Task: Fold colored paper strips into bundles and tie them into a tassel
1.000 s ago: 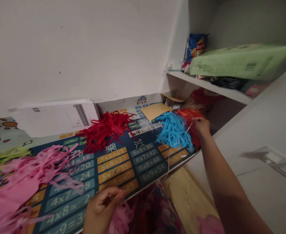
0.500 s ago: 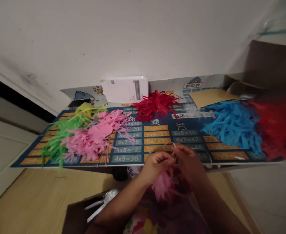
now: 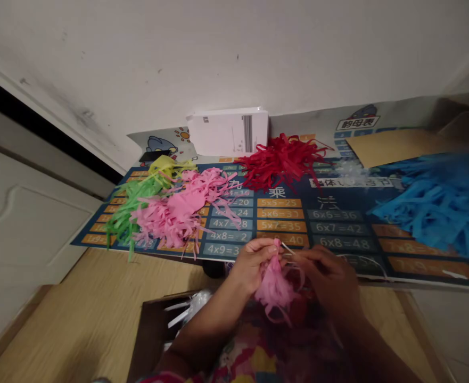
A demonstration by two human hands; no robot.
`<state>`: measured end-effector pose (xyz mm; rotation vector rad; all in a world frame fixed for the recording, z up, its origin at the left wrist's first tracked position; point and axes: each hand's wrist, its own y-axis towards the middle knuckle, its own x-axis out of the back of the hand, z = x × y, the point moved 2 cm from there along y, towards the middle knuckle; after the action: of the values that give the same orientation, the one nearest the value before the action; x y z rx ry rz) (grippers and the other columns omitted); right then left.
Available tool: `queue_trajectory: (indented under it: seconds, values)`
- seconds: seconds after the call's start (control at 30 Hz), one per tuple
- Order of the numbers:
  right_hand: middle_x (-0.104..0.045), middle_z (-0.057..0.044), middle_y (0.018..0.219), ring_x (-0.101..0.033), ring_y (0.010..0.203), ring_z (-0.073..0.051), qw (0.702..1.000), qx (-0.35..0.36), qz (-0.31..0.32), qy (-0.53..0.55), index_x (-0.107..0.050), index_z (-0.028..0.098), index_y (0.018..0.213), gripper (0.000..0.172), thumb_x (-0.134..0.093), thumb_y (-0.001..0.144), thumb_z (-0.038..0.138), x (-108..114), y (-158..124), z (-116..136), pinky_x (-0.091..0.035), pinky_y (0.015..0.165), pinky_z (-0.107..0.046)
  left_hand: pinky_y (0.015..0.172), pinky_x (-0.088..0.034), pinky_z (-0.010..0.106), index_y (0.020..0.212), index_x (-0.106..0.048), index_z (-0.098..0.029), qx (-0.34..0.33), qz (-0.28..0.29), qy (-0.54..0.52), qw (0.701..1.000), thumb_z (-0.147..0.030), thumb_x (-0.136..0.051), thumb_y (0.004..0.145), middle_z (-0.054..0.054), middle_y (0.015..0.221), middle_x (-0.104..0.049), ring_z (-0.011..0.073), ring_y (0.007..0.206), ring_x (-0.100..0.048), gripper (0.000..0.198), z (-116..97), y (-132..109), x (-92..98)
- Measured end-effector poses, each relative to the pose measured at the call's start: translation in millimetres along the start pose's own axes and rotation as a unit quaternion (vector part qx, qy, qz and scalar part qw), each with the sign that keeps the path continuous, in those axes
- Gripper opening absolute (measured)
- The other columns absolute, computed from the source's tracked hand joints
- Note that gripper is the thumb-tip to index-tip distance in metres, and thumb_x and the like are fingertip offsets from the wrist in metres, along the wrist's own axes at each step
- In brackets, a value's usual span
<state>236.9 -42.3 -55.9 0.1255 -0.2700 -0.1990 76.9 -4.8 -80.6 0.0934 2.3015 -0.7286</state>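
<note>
My left hand (image 3: 252,266) is closed, its thumb and fingers pinching the top of a small pink paper tassel (image 3: 274,290). The tassel's fringe hangs below the fingers, just off the front edge of the table. Close on the right, my right hand (image 3: 332,274) is closed around a thin white string (image 3: 287,248), whose end reaches toward the tassel's top. The right fingertips are somewhat blurred. A pale line of string also curves over the table right of this hand.
On the chart-covered table (image 3: 227,249) lie pink (image 3: 184,205), green (image 3: 128,213), yellow (image 3: 170,167), red (image 3: 284,162) and blue (image 3: 437,207) fringe bunches. A white box (image 3: 228,133) leans at the wall. Brown cardboard (image 3: 394,146) lies back right. Below stands an open dark box (image 3: 150,330).
The view has swung left, so the table things sit farther right in it. My hands have moved slightly apart, and the tassel's top now shows in my left fingers.
</note>
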Motion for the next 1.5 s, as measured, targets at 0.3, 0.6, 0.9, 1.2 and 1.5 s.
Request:
queue_trajectory:
  seconds: [0.3,0.6,0.9,1.2,1.5]
  values:
    - [-0.062,0.003,0.06,-0.054,0.051,-0.011,1.0,0.019,0.002,-0.02,-0.074,0.024,0.067,0.017,-0.068,0.08,0.033,-1.9,5.1,7.4,-0.041,0.049,-0.021,0.056,-0.058,0.02,0.071,-0.069,-0.013,-0.012,0.02,0.0,1.0,-0.026,-0.1,0.043,0.0,0.061,-0.072,0.0102,0.051,-0.066,0.043,1.3,0.7,-3.9]
    - [-0.061,0.002,0.06,-0.054,0.053,-0.012,1.0,0.009,-0.01,-0.023,-0.071,0.023,0.064,0.019,-0.068,0.08,0.033,-0.3,1.6,5.7,-0.042,0.052,-0.023,0.059,-0.059,0.02,0.072,-0.069,-0.013,-0.009,0.034,0.015,0.999,-0.028,-0.099,0.047,-0.002,0.06,-0.07,0.0098,0.053,-0.066,0.041,1.2,-3.5,-6.9]
    - [-0.06,0.001,0.06,-0.053,0.053,-0.014,0.999,0.024,-0.006,-0.032,-0.07,0.023,0.066,0.021,-0.066,0.083,0.035,2.2,-0.5,4.3,-0.044,0.054,-0.026,0.061,-0.055,0.022,0.072,-0.066,-0.014,-0.03,0.035,0.053,0.998,-0.032,-0.098,0.048,-0.002,0.064,-0.07,0.0095,0.055,-0.064,0.044,3.4,-5.2,-8.0]
    - [-0.068,-0.003,0.093,-0.066,0.078,-0.019,0.991,-0.024,0.128,-0.021,-0.055,0.022,0.129,0.043,-0.058,0.092,0.044,-0.5,-3.7,-14.8,-0.053,0.069,-0.03,0.066,-0.049,0.025,0.075,-0.05,-0.022,-0.246,0.001,0.331,0.911,-0.032,-0.088,0.066,-0.001,0.071,-0.068,0.0157,0.068,-0.066,0.04,0.9,-17.0,-7.9]
    - [-0.072,-0.007,0.094,-0.064,0.094,-0.024,0.948,0.184,0.069,-0.25,-0.073,0.022,0.087,0.024,-0.054,0.097,0.034,17.6,3.9,-6.5,-0.046,0.09,-0.041,0.078,-0.049,0.032,0.084,-0.065,-0.022,-0.373,0.094,0.586,0.714,-0.023,-0.069,0.084,0.007,0.082,-0.071,0.0224,0.079,-0.067,0.005,-1.7,-22.7,-17.9]
